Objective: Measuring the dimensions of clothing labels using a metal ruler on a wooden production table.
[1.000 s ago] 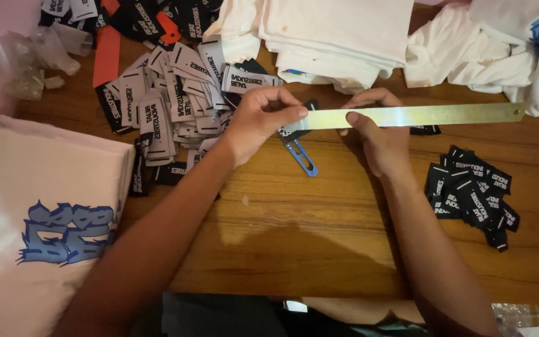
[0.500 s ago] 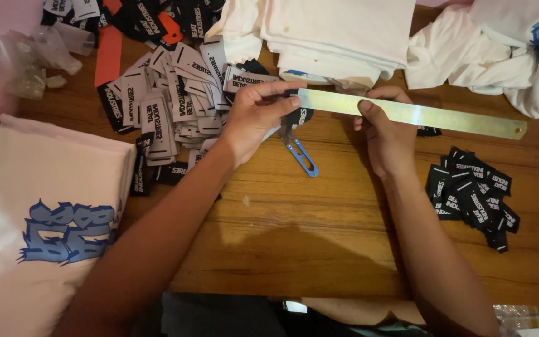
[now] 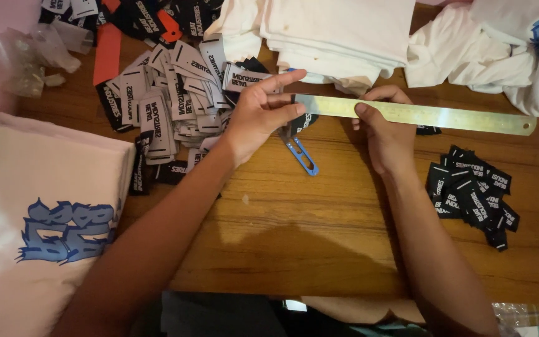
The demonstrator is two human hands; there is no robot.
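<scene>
A long steel ruler point(image 3: 432, 116) lies across the wooden table point(image 3: 319, 231), tilted down toward the right. My right hand point(image 3: 385, 134) grips it near its left third, thumb on top. At the ruler's left end my left hand point(image 3: 258, 115) pinches a small black label, mostly hidden by the fingers. A blue thread snip point(image 3: 301, 156) rests on the table just below my left hand.
A heap of black-and-white woven labels point(image 3: 163, 100) lies at the back left, a smaller pile of black labels point(image 3: 472, 193) at the right. Folded white shirts point(image 3: 344, 31) are stacked at the back. A white shirt with a blue print point(image 3: 38, 218) sits at the left.
The ruler has tilted, its right end dropping lower and its left end rising. Both hands have shifted slightly up with it.
</scene>
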